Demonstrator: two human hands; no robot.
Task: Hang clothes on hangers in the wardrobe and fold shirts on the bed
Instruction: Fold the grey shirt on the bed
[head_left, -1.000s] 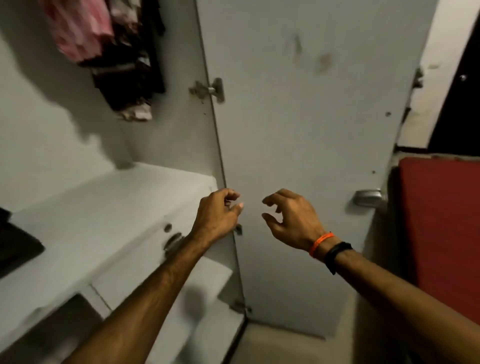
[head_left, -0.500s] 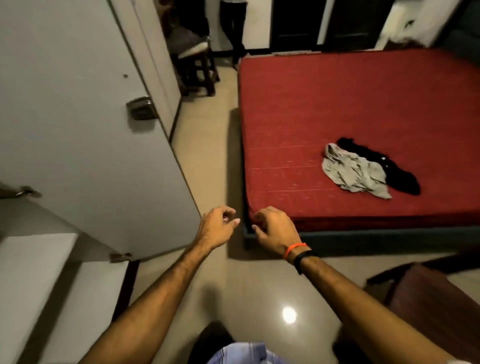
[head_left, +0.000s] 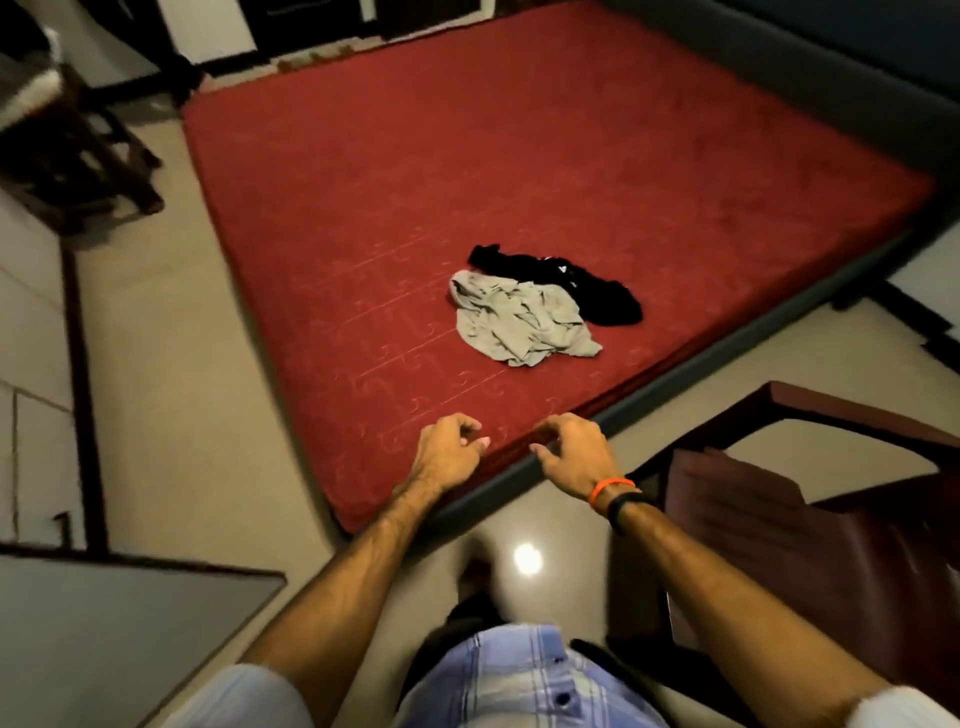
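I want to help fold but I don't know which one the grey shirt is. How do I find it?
Look at the big red bed that fills the middle of the room. Near its front edge, just beyond the person's hands, two crumpled clothes lie touching each other. The grey shirt is the pale, wrinkly one nearer the hands; the black garment lies behind it.

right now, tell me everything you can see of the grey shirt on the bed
The grey shirt is a light grey, soft-looking fabric garment, crumpled in a loose heap with many creases, not folded. It lies flat on the red mattress, towards the bed's near edge. Its far right side touches or slightly overlaps a black garment bunched behind it. Neither hand touches it. No collar, buttons or print can be made out.
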